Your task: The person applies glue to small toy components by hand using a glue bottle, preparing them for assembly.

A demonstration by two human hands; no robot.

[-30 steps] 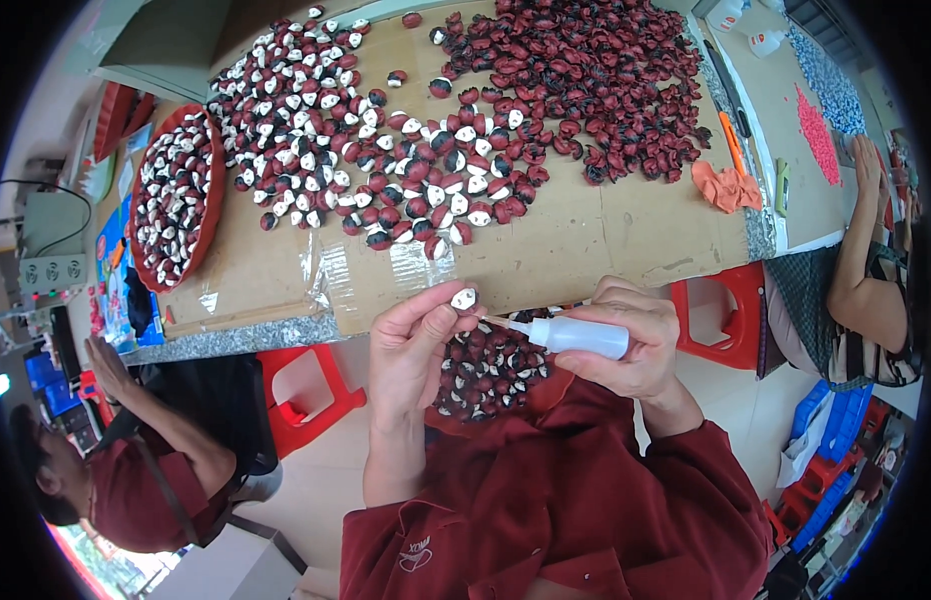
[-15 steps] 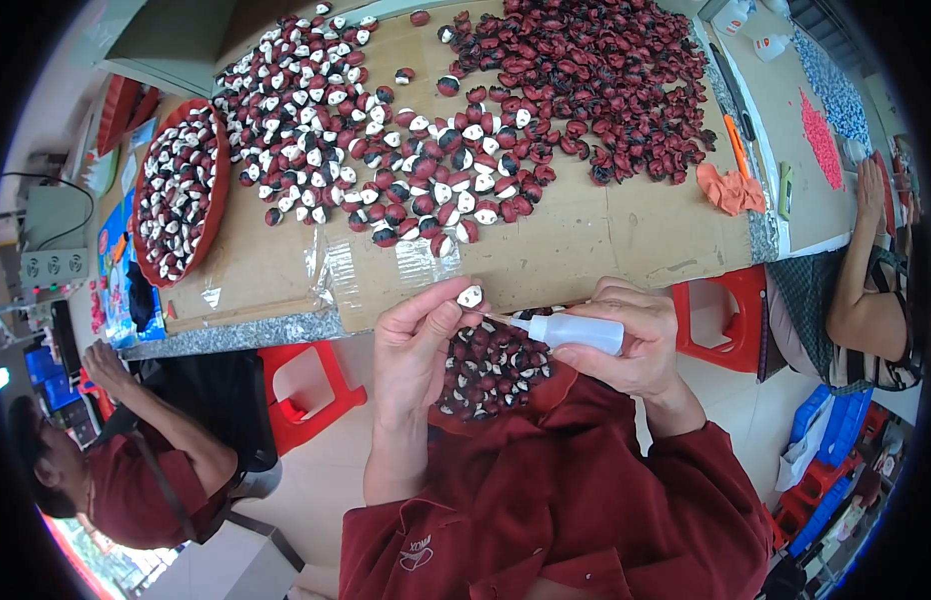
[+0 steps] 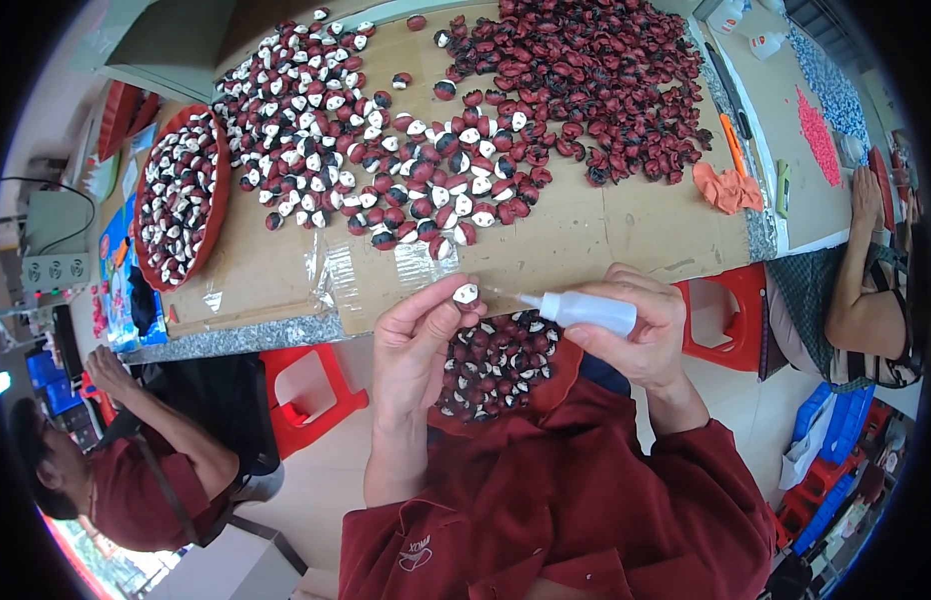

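My left hand (image 3: 418, 335) pinches a small white-faced, dark red piece (image 3: 466, 294) between thumb and fingertips, just off the table's near edge. In my right hand (image 3: 648, 330) lies a translucent squeeze bottle (image 3: 598, 314), held sideways. Its thin nozzle points left toward the piece, with a gap between them. Beneath both hands, a red bowl (image 3: 558, 402) rests at my lap, filled with dark red and white pieces (image 3: 491, 368). The bowl's lower edge meets my dark red clothing.
Cardboard (image 3: 556, 250) covers the table, bearing white-and-red pieces (image 3: 306, 110) and a heap of dark red shell-like parts (image 3: 606, 80). A red scalloped tray (image 3: 224, 190) of pieces stands left. Crumpled orange paper (image 3: 728, 188) lies right. Co-workers sit at both sides near red stools (image 3: 316, 395).
My right hand has moved slightly right with the squeeze bottle, so its nozzle has drawn away from the piece. My left hand stays nearly in place, still pinching the piece.
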